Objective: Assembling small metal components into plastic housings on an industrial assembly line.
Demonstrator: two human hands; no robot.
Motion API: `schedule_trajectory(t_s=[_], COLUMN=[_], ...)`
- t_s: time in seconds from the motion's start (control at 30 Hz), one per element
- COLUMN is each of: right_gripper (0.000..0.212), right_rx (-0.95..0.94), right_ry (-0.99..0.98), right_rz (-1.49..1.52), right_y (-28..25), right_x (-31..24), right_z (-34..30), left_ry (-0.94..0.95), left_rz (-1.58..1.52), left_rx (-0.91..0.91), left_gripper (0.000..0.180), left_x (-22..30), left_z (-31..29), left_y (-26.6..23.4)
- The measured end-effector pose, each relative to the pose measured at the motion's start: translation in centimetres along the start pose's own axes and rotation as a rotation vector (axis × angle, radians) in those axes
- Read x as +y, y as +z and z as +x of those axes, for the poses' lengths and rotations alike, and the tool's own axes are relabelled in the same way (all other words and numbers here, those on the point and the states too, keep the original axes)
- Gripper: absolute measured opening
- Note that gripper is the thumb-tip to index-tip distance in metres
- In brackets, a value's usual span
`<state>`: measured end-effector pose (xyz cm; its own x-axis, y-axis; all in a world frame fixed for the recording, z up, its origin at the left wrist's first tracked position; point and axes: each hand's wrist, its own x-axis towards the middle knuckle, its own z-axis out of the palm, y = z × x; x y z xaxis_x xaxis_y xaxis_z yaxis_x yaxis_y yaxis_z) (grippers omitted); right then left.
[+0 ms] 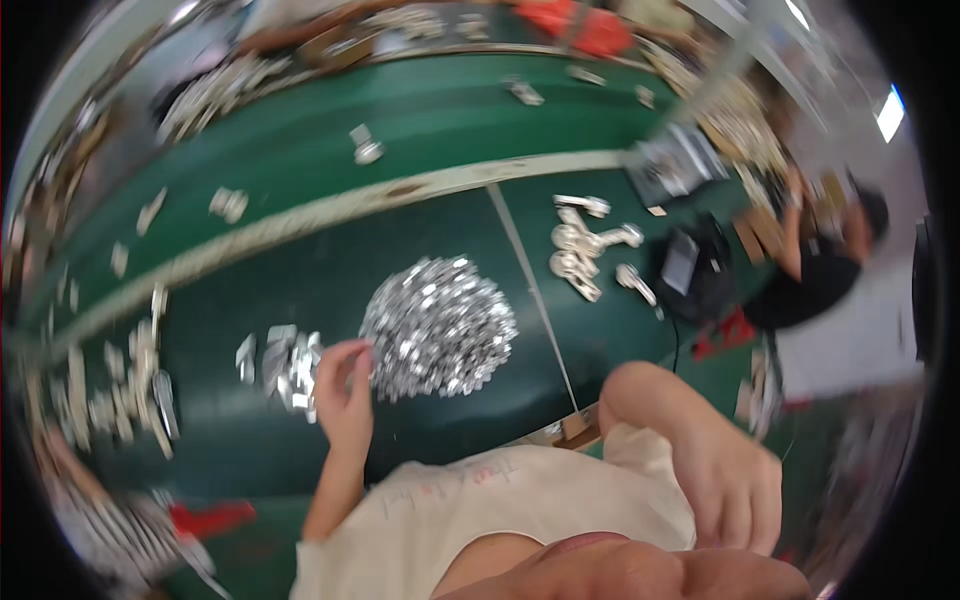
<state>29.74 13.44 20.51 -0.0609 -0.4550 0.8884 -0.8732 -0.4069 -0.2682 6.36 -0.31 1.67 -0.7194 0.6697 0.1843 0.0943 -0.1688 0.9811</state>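
Observation:
At the left edge of a round heap of small shiny silver metal pieces (440, 325) is my left hand (345, 395). Its thumb and index finger come together in a pinch, and anything between them is too small to make out. Just left of that hand lies a smaller, looser group of silver pieces (290, 365). My right hand (725, 490) is raised off the table beside my shoulder, its arm bent sharply at the elbow. The fingers of this hand curl inward; their tips are hidden, so whatever they hold does not show.
White handle-shaped parts (580, 250) lie right of a seam in the green tabletop (240, 270). Beside them are a black bag (705, 265) and a grey plastic bin (675, 165). Beyond a pale rail, a green belt (440, 110) carries scattered parts. A co-worker (820, 270) sits at right.

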Motion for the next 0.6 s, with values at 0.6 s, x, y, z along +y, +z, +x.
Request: schedule_trajectory(t_s=[0.6], right_gripper=[0.027], right_rx=[-0.051], right_ry=[-0.175], right_rz=[0.48], right_y=[1.9], right_x=[-11.6], right_z=[0.2], left_ry=[0.039], left_rz=[0.446], left_rx=[0.488], left_gripper=[0.011], left_x=[2.0], left_z=[-4.0], left_y=[-8.8])
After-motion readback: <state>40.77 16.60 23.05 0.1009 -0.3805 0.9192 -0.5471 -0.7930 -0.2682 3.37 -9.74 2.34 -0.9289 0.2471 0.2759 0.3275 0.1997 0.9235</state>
